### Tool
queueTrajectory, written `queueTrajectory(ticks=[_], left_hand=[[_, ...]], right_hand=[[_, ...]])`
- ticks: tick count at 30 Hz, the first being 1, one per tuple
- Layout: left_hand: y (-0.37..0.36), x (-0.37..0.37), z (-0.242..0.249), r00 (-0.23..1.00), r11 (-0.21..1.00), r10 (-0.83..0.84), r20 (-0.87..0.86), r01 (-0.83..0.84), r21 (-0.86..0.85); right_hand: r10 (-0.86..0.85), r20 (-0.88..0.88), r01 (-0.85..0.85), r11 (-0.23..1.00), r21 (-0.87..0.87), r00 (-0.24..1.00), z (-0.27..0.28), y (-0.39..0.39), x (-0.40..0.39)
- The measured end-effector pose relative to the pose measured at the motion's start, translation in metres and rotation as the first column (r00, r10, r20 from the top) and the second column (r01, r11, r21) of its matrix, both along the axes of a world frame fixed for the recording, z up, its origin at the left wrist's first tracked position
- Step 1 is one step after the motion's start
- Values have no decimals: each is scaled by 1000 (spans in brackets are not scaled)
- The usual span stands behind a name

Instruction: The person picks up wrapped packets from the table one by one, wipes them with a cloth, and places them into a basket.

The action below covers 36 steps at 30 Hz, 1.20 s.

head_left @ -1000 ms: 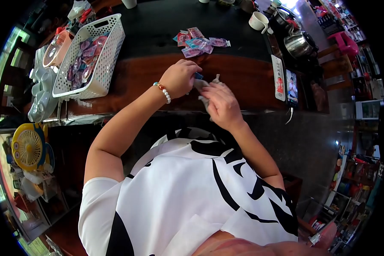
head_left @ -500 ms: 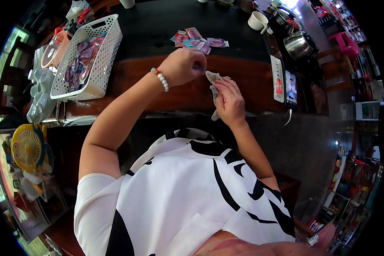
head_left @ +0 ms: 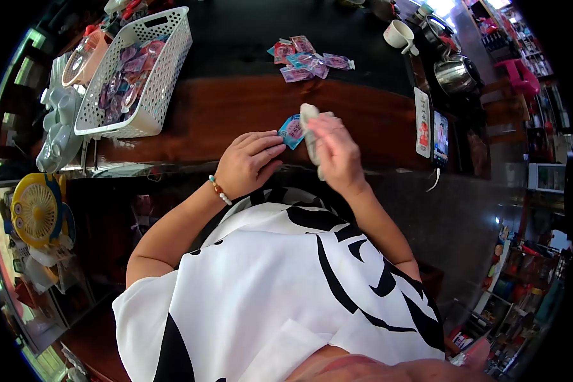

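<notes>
A small blue and pink packet (head_left: 291, 132) lies on the brown wooden strip along the table's near side. My left hand (head_left: 251, 162), with a beaded bracelet at its wrist, rests flat beside it, fingers stretched and fingertips at the packet's left edge. In my right hand (head_left: 337, 149) is a greyish cloth (head_left: 310, 130), bunched under the fingers; it touches or covers the packet's right edge. The right fingers are slightly blurred. Farther back, a small pile of similar packets (head_left: 309, 62) sits on the dark tabletop.
A white perforated basket (head_left: 172, 70) with many packets stands at the left. Beside it are a pink basket (head_left: 83, 60) and a clear plastic tray (head_left: 60, 127). To the right are a propped phone (head_left: 440, 137), a white mug (head_left: 399, 35) and a metal kettle (head_left: 455, 73).
My left hand has come back from near the pile toward me, and its fingers have straightened. The blue packet now lies on the table. My right hand still holds the cloth.
</notes>
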State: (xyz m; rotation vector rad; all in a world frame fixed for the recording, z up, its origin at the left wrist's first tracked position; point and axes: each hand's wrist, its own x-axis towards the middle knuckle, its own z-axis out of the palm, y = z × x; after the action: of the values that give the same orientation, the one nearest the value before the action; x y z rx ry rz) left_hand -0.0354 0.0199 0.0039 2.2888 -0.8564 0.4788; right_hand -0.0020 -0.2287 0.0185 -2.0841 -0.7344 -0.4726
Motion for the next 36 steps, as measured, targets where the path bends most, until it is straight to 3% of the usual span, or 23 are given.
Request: queueTrajectory(ticks=[2,8,10,12,16,20,24,27,36], left_hand=[[-2,1,-5,1000,1000,5,1,-5,-22],[-1,2,-6,1000,993,0,3,0,-118],[-1,2,-4,1000,985,-8,-7,6,-172],[-2,0,-3,983,948,67,-170,-116,-296],[-1,2,-4,972,917,97,-212,-171,-360],[1,3,0,976,918,97,-194,-163,-361],[-2,2,1,972,922,96,-216,-169,-349],[-4,2,2,966,934,124,-228,-191,-301],[-5,5,4,953,925,140,-267,-222,-309]], right_hand=[[42,-26,-47,978,-204,999,-7,15,-8],[-91,9,90,956,-279,996,-14,20,13],[-41,31,48,958,-282,999,-11,26,14],[62,23,-52,949,-310,998,-3,32,4],[218,-61,-226,924,-310,974,2,29,-12],[243,-58,-249,921,-298,968,0,9,-12],[-5,-3,5,960,-282,1000,-9,-3,2],[-63,-25,54,961,-272,998,-11,2,13],[197,-59,-205,928,-309,979,-1,18,-22]])
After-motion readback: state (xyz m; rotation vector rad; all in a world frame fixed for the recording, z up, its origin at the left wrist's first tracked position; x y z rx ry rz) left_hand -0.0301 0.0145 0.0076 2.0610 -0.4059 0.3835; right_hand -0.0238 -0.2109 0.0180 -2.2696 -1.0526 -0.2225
